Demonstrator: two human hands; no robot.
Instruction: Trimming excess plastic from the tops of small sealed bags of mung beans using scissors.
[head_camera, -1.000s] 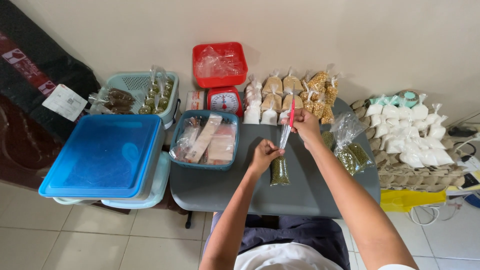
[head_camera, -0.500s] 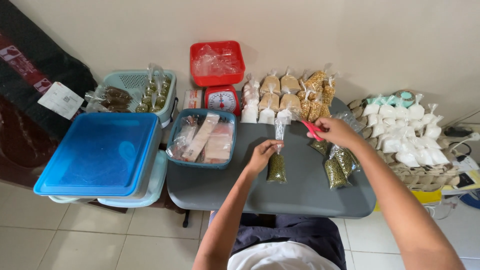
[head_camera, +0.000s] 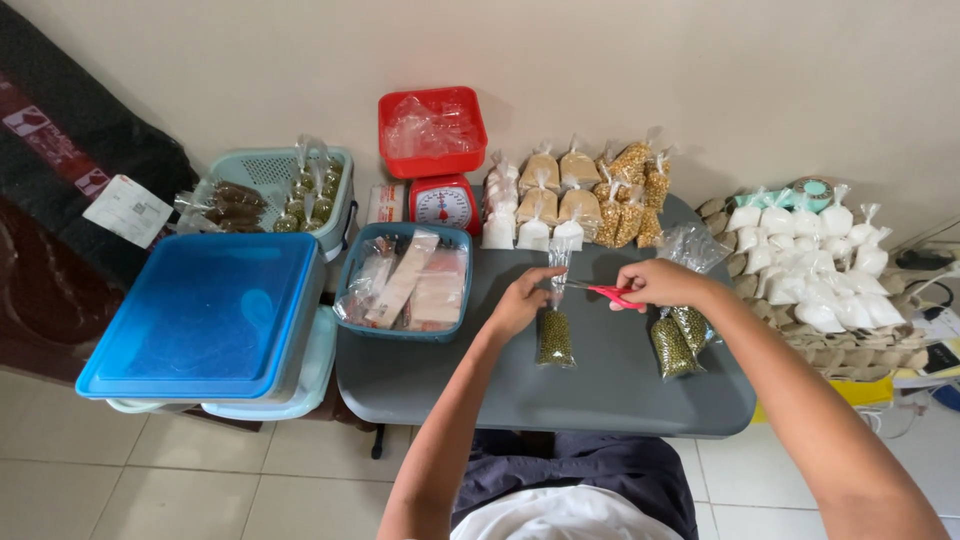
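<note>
The left hand (head_camera: 520, 305) pinches the neck of a small clear plastic bag of green beans (head_camera: 554, 336), its fingers closed on the plastic just above the filling, while the bag lies on the grey bench (head_camera: 600, 395) close to the middle. The right hand (head_camera: 660, 283) grips a pair of red-handled scissors (head_camera: 605, 292), fingers wrapped around the handles, with the blades pointing left and meeting the bag's clear top; whether the blades are parted cannot be told. Just beside the right hand lie two more filled bags of green beans (head_camera: 680, 342), touching each other, with a crumpled clear empty bag (head_camera: 693, 245) behind them. Along the bench's far edge stand tied bags of tan powder (head_camera: 558, 190), yellow kernels (head_camera: 630, 195) and white grains (head_camera: 515, 215). A teal basket of flat packets (head_camera: 405, 283) sits at the left end, a red dial scale (head_camera: 443, 203) behind it. A blue-lidded tub (head_camera: 205, 315) stands off the bench to the left, and white tied bags (head_camera: 810, 265) are heaped to the right.
</note>
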